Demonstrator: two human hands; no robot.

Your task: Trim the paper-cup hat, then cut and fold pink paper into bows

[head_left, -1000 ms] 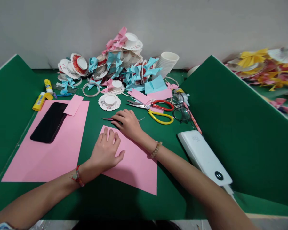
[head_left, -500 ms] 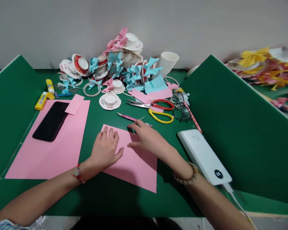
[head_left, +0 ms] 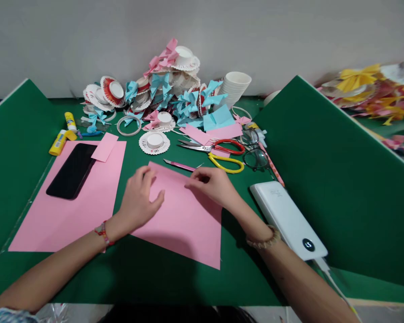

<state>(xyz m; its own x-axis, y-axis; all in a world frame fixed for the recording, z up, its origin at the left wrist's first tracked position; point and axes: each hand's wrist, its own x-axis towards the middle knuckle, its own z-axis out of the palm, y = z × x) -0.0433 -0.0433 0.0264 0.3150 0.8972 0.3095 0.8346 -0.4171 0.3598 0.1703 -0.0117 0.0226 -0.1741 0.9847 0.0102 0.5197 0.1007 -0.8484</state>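
A pink sheet of paper lies at a slant on the green tabletop in front of me. My right hand pinches its far edge between thumb and fingers. At the sheet's left side is my left hand, its fingers curved and the thumb held apart, gripping nothing. Just beyond the paper rests a pink craft knife, its handle end hidden behind my right hand. Scissors with one red and one yellow handle loop lie farther back.
On the left, a phone lies on another pink sheet, near two glue sticks. A white power bank and glasses are on the right. Paper hats, bows and stacked cups line the back. Green dividers flank me.
My left hand has shifted left and lifted off the sheet's middle. My right hand has closed on the far edge, which now reaches farther back, toward the craft knife.
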